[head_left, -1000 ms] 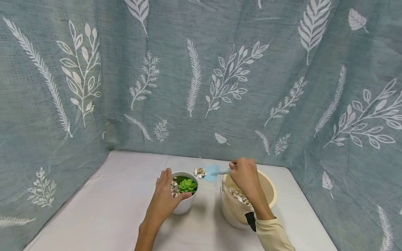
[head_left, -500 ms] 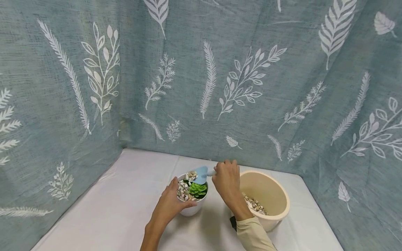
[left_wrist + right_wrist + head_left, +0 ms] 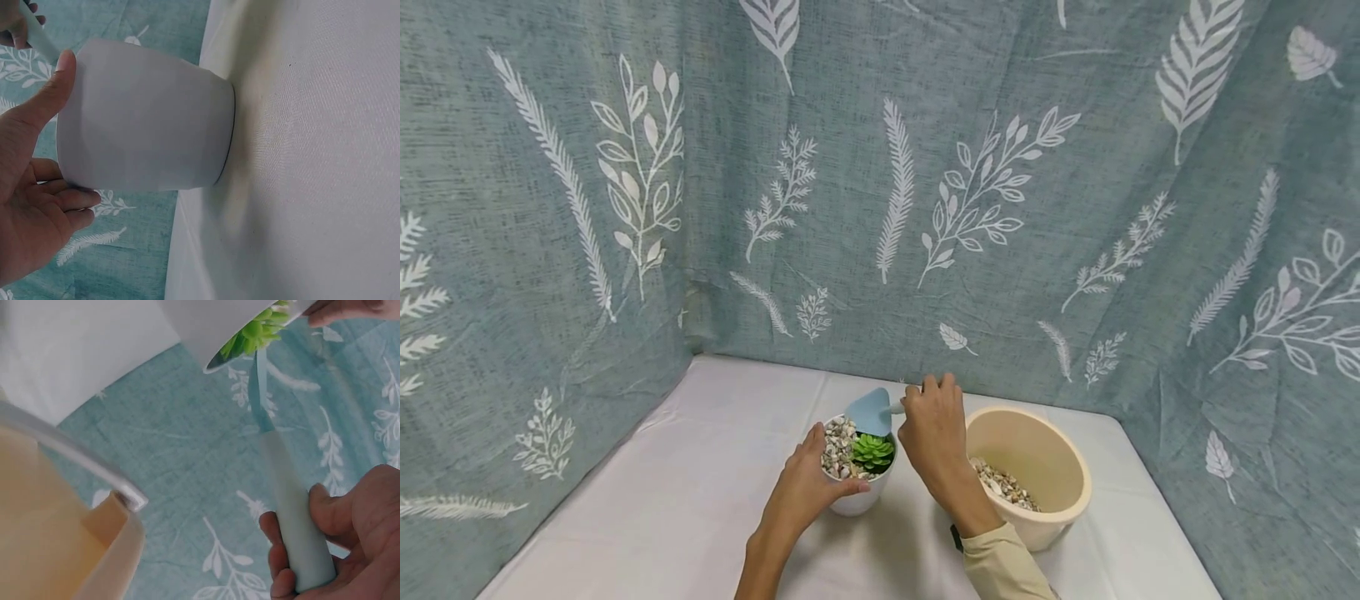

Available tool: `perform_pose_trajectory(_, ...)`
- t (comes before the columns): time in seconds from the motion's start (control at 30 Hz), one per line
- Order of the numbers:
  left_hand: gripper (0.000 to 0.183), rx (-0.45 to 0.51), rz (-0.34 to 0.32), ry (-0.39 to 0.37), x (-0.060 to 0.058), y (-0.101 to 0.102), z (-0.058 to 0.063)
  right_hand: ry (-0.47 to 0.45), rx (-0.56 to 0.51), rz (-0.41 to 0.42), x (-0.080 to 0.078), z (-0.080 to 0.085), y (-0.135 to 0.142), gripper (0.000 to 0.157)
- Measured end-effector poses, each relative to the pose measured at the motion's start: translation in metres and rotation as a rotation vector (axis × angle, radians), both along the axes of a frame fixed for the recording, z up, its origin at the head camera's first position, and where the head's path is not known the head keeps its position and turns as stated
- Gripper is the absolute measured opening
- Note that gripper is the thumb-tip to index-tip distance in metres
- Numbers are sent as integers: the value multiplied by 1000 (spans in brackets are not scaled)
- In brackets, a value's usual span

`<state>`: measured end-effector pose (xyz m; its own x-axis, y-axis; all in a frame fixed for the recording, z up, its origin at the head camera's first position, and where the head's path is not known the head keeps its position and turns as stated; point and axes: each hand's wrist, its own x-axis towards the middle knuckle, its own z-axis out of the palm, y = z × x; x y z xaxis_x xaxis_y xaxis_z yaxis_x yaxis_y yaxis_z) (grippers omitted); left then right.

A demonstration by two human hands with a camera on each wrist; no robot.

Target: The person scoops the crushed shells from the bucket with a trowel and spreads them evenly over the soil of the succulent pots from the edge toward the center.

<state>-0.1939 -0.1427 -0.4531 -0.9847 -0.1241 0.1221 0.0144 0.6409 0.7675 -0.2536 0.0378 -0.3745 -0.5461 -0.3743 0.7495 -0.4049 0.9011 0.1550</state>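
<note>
A white plant pot [image 3: 852,506] stands on the table, holding a green succulent [image 3: 873,452] and pale pebbles [image 3: 837,443]. My left hand [image 3: 805,487] grips it near the rim, thumb on one side and fingers on the other, as the left wrist view shows on the pot's wall [image 3: 150,119]. In my right hand [image 3: 934,433] is the handle of a light blue trowel [image 3: 290,506]. Its blade [image 3: 870,411] is tipped over the pot's far rim, just behind the succulent. No pebbles show on the blade.
Right of the pot stands a cream bucket [image 3: 1063,454] with more pebbles [image 3: 1006,487] inside, partly behind my right forearm. Its metal handle [image 3: 94,464] shows in the right wrist view. A leaf-patterned curtain [image 3: 820,208] hangs round the white table [image 3: 685,500].
My right hand has carried the loaded trowel left from beside the bucket to the pot and tipped it. The pebbles have left the blade. My left hand has stayed at the pot.
</note>
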Motion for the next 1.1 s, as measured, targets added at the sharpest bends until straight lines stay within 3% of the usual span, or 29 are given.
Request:
perform_pose_trajectory(0.3, 129, -21, -8, -6, -3, 2, 2, 83, -21, 16, 0, 3, 11, 13)
perform_pose_trajectory(0.5, 127, -40, -23, -1, -4, 4, 5, 50, -125, 22, 8, 12, 34, 5)
perform_pose_trajectory(0.6, 124, -89, -43, 37, -4, 5, 7, 28, -187, 17, 13, 18, 52, 5)
perform_pose_trajectory(0.7, 120, -158, -55, 90, -9, 17, 11, 22, -215, -22, 17, 22, 85, 7)
perform_pose_trajectory(0.8, 117, -221, -5, 122, -12, 31, 14, 14, -221, -66, 20, 25, 118, 8)
perform_pose_trajectory(0.93, 114, -234, 53, 144, -14, 53, 18, -26, -199, -132, 22, 27, 157, 7)
perform_pose_trajectory(1.0, 113, -229, 32, 168, -17, 68, 21, -58, -178, -169, 22, 27, 174, 5)
perform_pose_trajectory(1.1, 108, -171, -60, 213, -22, 96, 24, -110, -123, -222, 21, 25, 196, 7)
